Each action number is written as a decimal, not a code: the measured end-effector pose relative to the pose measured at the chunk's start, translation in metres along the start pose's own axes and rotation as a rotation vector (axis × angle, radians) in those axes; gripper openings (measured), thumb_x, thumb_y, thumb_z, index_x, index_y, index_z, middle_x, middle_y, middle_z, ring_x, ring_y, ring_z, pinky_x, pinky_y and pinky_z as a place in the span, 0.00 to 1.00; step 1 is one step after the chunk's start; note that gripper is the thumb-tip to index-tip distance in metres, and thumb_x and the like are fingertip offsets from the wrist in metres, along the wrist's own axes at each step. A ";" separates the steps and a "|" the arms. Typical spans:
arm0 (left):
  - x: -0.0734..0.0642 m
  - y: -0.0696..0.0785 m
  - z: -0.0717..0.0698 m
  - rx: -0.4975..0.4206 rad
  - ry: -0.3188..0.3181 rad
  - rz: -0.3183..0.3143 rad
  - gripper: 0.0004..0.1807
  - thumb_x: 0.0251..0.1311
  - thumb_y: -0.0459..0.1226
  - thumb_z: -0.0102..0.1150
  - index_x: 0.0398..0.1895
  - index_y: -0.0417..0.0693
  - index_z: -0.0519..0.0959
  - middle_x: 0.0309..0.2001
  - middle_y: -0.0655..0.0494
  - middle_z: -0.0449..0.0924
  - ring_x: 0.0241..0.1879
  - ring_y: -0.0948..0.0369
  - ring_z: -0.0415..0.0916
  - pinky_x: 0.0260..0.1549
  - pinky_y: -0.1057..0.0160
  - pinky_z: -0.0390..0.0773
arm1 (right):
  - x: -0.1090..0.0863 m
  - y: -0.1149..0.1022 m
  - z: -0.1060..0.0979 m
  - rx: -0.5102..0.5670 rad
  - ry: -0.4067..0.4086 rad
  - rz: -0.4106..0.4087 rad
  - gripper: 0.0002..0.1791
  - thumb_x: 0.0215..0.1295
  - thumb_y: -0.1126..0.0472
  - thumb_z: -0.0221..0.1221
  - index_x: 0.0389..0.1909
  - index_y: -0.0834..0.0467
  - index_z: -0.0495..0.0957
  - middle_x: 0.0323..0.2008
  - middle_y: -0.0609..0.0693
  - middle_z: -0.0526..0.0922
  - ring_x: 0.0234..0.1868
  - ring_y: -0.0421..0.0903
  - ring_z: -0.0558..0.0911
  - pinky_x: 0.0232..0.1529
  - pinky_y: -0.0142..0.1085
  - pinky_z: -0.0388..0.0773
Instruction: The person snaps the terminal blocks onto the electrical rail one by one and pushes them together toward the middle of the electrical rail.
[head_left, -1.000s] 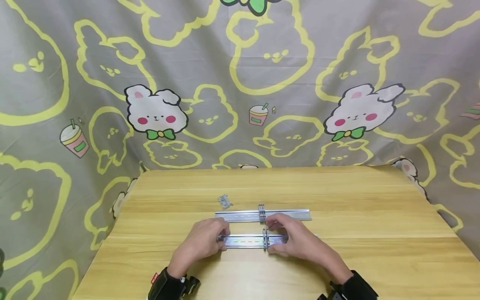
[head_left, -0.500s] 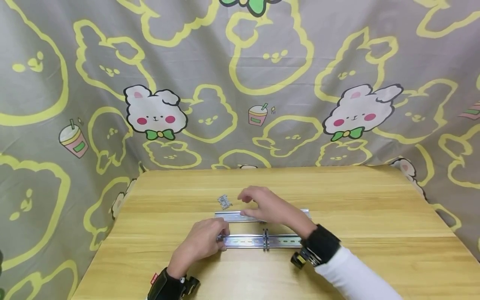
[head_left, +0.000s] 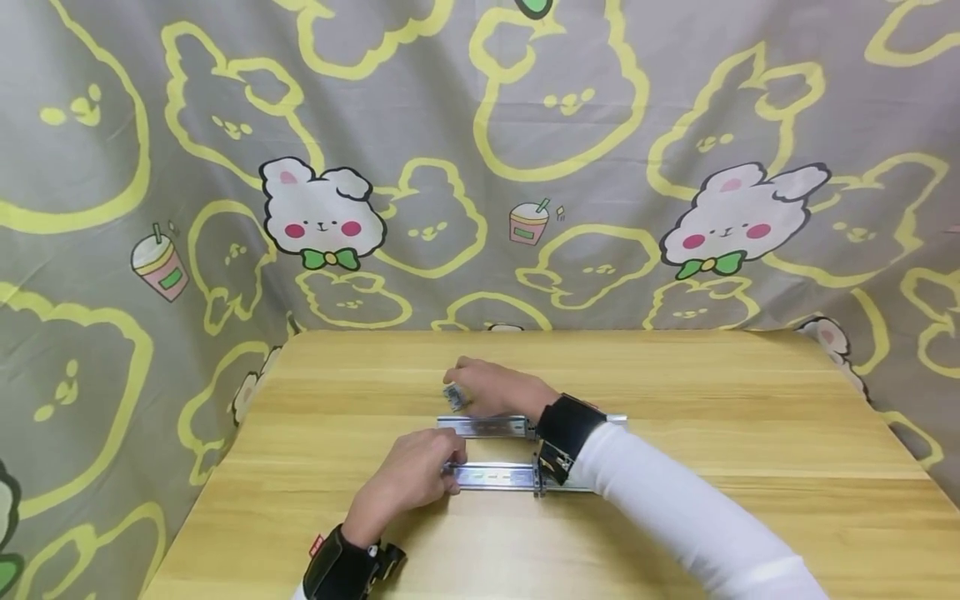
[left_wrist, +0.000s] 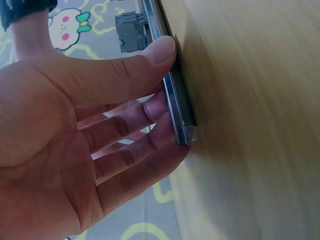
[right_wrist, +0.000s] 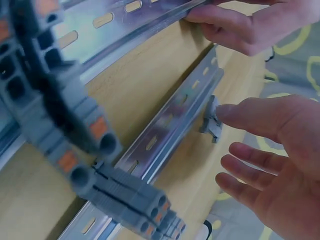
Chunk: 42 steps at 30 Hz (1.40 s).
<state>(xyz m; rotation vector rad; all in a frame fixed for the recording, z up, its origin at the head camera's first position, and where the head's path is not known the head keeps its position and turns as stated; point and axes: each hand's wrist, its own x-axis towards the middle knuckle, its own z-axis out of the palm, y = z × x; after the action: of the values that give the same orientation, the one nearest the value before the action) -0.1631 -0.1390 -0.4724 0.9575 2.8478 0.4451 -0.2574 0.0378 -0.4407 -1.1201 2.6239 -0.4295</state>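
My left hand (head_left: 420,471) grips the left end of the nearer slotted metal DIN rail (head_left: 495,477), thumb on one edge and fingers on the other. Grey terminal blocks (right_wrist: 60,115) with orange marks stand clipped on this rail. My right hand (head_left: 498,390) reaches over both rails to a loose grey terminal block piece (head_left: 454,397) beyond the farther rail. In the right wrist view, the thumb meets the edge of that piece while the other visible fingers stay apart from it. Whether the index finger touches it is hidden.
The farther DIN rail (head_left: 483,427) lies parallel behind the nearer one, carrying its own grey terminal blocks (right_wrist: 135,200). My right forearm covers the right parts of both rails in the head view. A patterned cloth (head_left: 450,192) hangs behind the wooden table (head_left: 337,392).
My right hand has left the terminal blocks on the nearer rail and moved away and leftward to the loose grey piece. My left hand keeps its hold. The head view has shifted slightly.
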 end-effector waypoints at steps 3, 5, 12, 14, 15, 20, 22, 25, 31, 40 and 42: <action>0.000 0.000 0.002 0.005 -0.004 -0.004 0.16 0.43 0.37 0.82 0.32 0.53 0.83 0.31 0.64 0.78 0.28 0.67 0.69 0.29 0.64 0.73 | 0.006 -0.005 0.003 -0.044 -0.031 0.016 0.33 0.59 0.75 0.66 0.67 0.61 0.74 0.61 0.57 0.75 0.59 0.51 0.76 0.60 0.39 0.75; -0.001 0.000 0.003 0.002 -0.003 -0.006 0.16 0.43 0.38 0.82 0.32 0.53 0.83 0.30 0.65 0.78 0.28 0.67 0.69 0.28 0.64 0.73 | 0.010 -0.007 0.005 -0.072 -0.044 0.022 0.33 0.58 0.76 0.65 0.67 0.59 0.75 0.60 0.56 0.75 0.59 0.50 0.75 0.59 0.37 0.74; -0.001 0.001 0.001 -0.006 0.017 0.008 0.16 0.41 0.38 0.83 0.31 0.53 0.82 0.30 0.64 0.77 0.27 0.67 0.69 0.28 0.64 0.72 | 0.018 -0.006 0.010 -0.117 -0.052 0.041 0.26 0.57 0.75 0.66 0.57 0.56 0.80 0.50 0.50 0.75 0.48 0.46 0.74 0.49 0.34 0.74; -0.001 0.001 0.000 -0.009 0.017 0.007 0.16 0.41 0.37 0.83 0.31 0.53 0.82 0.30 0.64 0.78 0.27 0.67 0.69 0.27 0.64 0.72 | 0.019 -0.005 0.011 -0.122 -0.049 0.047 0.24 0.56 0.74 0.67 0.54 0.56 0.81 0.48 0.49 0.75 0.46 0.45 0.74 0.48 0.34 0.73; -0.001 0.001 0.000 -0.010 0.016 0.006 0.16 0.41 0.37 0.83 0.31 0.53 0.82 0.30 0.64 0.78 0.27 0.67 0.69 0.27 0.64 0.72 | 0.019 -0.005 0.011 -0.123 -0.046 0.047 0.22 0.56 0.74 0.67 0.53 0.57 0.81 0.46 0.49 0.74 0.45 0.45 0.73 0.47 0.33 0.73; 0.000 0.001 -0.001 -0.024 0.003 0.000 0.16 0.42 0.38 0.83 0.31 0.53 0.82 0.30 0.65 0.77 0.27 0.67 0.69 0.27 0.64 0.71 | 0.021 -0.003 0.012 -0.162 -0.014 0.024 0.15 0.55 0.74 0.65 0.43 0.58 0.82 0.38 0.47 0.72 0.38 0.44 0.72 0.41 0.33 0.72; 0.000 0.002 -0.001 -0.029 0.001 -0.001 0.16 0.43 0.38 0.83 0.31 0.53 0.82 0.30 0.65 0.77 0.27 0.67 0.69 0.27 0.64 0.71 | 0.022 -0.003 0.012 -0.179 -0.008 0.012 0.14 0.55 0.75 0.65 0.41 0.59 0.82 0.36 0.47 0.71 0.37 0.44 0.72 0.39 0.34 0.72; 0.000 0.002 -0.001 -0.029 0.002 -0.003 0.16 0.42 0.38 0.83 0.31 0.53 0.82 0.29 0.66 0.78 0.27 0.67 0.69 0.27 0.64 0.72 | 0.024 -0.003 0.013 -0.200 -0.012 0.006 0.13 0.56 0.74 0.65 0.41 0.58 0.82 0.36 0.47 0.72 0.37 0.44 0.73 0.40 0.34 0.72; -0.001 0.001 -0.001 -0.029 0.000 -0.008 0.16 0.42 0.38 0.83 0.31 0.53 0.83 0.29 0.66 0.77 0.27 0.67 0.69 0.27 0.64 0.72 | 0.020 -0.002 0.006 -0.169 -0.001 0.032 0.16 0.58 0.72 0.67 0.47 0.59 0.81 0.42 0.49 0.74 0.42 0.46 0.74 0.43 0.34 0.74; 0.000 0.000 0.001 -0.009 -0.004 0.002 0.16 0.42 0.38 0.83 0.31 0.53 0.82 0.30 0.66 0.77 0.27 0.67 0.69 0.28 0.64 0.73 | -0.013 -0.004 -0.013 -0.100 0.086 -0.017 0.22 0.55 0.68 0.72 0.52 0.61 0.79 0.45 0.52 0.74 0.45 0.48 0.74 0.45 0.36 0.75; 0.000 -0.001 0.001 -0.011 -0.004 0.000 0.16 0.43 0.38 0.83 0.31 0.53 0.82 0.29 0.66 0.77 0.27 0.67 0.69 0.27 0.64 0.72 | -0.023 -0.003 -0.015 -0.080 0.110 -0.028 0.25 0.54 0.68 0.72 0.54 0.61 0.78 0.46 0.52 0.74 0.45 0.47 0.74 0.44 0.36 0.75</action>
<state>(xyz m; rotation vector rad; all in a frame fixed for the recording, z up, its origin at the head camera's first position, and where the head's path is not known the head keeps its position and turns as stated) -0.1634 -0.1393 -0.4737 0.9547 2.8394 0.4577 -0.2448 0.0555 -0.4230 -1.1916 2.7453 -0.4054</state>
